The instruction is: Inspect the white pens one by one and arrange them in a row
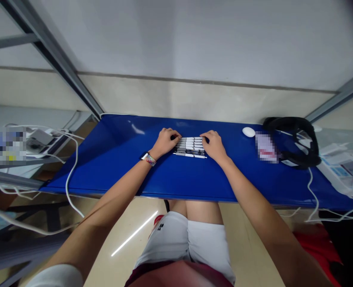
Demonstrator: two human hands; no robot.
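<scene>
A row of slim, white-and-dark, stick-shaped pens point(191, 143) lies about midway between the left and right edges of a glossy blue bench point(188, 179), with bench surface both in front and behind. The pens lie side by side, their lengths running roughly left to right; the one nearest the front edge, a mostly white pen point(191, 155), sits a little apart and slightly askew.

They look like light, stiff plastic: hard to damage, but smooth and round enough to roll or skid on this shiny top. A loose bundle would probably splay if squeezed at one end only, so light, even pressure on both ends suits the row; a single pen is best pinched around its middle.

The left hand point(165, 142) is half curled at the row's left ends, the right hand point(214, 144) likewise at the right ends, thumbs and fingers bent inward. Whether either actually grips a pen or merely touches the ends, I cannot tell.

Farther out, towards the bench's right edge, are a smooth white oval object point(248, 132) and a black, padded, looped strap point(314, 147).
</scene>
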